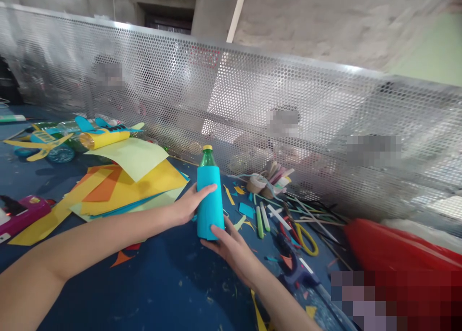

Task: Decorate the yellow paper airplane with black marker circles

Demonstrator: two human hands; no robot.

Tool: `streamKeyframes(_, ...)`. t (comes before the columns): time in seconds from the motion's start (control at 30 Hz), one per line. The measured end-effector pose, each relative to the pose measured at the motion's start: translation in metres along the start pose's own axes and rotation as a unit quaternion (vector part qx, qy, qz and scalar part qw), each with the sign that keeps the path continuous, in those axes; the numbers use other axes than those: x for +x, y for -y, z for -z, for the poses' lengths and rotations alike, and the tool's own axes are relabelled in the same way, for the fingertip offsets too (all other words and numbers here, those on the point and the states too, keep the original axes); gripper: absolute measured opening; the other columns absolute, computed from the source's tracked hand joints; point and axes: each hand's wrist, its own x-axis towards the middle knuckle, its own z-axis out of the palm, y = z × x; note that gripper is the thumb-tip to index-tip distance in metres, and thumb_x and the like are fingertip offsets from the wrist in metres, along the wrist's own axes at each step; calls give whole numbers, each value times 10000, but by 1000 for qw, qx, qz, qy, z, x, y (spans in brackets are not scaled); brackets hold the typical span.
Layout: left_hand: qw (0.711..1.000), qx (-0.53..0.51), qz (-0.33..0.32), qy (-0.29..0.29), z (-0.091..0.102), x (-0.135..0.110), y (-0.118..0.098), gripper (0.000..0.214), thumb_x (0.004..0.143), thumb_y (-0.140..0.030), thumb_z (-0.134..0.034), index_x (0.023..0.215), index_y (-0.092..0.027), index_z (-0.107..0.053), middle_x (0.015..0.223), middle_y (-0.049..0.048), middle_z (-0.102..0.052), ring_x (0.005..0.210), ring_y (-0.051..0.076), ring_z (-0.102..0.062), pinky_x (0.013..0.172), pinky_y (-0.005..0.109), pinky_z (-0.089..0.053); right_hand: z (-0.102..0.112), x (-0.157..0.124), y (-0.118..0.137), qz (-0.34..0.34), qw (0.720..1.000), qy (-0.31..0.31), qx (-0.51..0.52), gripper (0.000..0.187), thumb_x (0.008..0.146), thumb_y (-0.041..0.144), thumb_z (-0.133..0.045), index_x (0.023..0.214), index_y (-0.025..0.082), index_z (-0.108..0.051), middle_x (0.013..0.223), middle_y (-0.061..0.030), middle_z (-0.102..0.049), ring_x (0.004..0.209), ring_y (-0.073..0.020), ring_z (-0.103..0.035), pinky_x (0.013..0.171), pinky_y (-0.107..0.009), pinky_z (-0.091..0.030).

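Note:
A green plastic bottle (209, 196) with a yellow cap stands upright on the blue table (162, 283), its body wrapped in turquoise paper. My left hand (187, 203) presses against the bottle's left side, thumb lying across the wrap. My right hand (231, 247) cups the lower right of the wrap, fingers curled round its bottom edge. Both hands are closed on the wrapped bottle.
Yellow, orange and pale green paper sheets (126, 182) lie to the left, with a bottle-and-paper plane model (75, 138) behind them. Scissors (305, 237), glue sticks (262, 218), tape rolls (260, 182) and scraps lie right. A glue gun (21, 213) sits far left. A perforated metal screen (252, 105) bounds the table.

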Motion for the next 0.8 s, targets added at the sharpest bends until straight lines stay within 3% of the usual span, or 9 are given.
streamKeyframes(0.13, 998, -32, -1, 53, 3, 7, -7, 669, 706, -646, -700, 1141, -151, -586, 1078, 152, -675, 980, 298, -641, 828, 416, -536, 4, 2, -1, 14, 999, -10, -44, 772, 705, 466, -780, 1367, 237, -456, 1281, -81, -605, 1113, -250, -605, 979, -407, -485)
streamKeyframes(0.23, 997, -61, -21, 44, 5, 14, -22, 683, 754, -744, -564, 1098, -157, -622, 986, 130, -700, 925, 279, -654, 789, 396, -543, 7, 2, -1, 15, 995, -26, -93, 761, 699, 497, -771, 1348, 236, -469, 1240, -74, -637, 1108, -262, -609, 972, -404, -481)
streamKeyframes(0.4, 996, -84, -39, -7, 16, 27, -41, 509, 783, -641, -620, 961, -164, -641, 834, 72, -695, 748, 210, -659, 703, 338, -538, 4, -1, 2, 16, 987, -29, -158, 788, 684, 533, -760, 1344, 219, -466, 1247, -93, -638, 1107, -299, -606, 944, -432, -487)
streamKeyframes(0.6, 997, -65, -2, -41, 23, 32, -37, 451, 798, -586, -622, 872, -142, -647, 756, 67, -686, 663, 195, -644, 690, 327, -531, 8, -1, 5, 28, 975, -61, -211, 859, 699, 586, -712, 1418, 218, -421, 1238, -97, -639, 1105, -300, -601, 928, -419, -489)
streamKeyframes(0.8, 998, -56, 13, -26, 22, 30, -41, 422, 811, -560, -604, 865, -143, -646, 759, 72, -683, 677, 202, -644, 696, 339, -534, 10, -1, 8, 37, 962, -59, -263, 871, 720, 602, -679, 1433, 196, -389, 1243, -104, -627, 1102, -298, -596, 909, -403, -494)
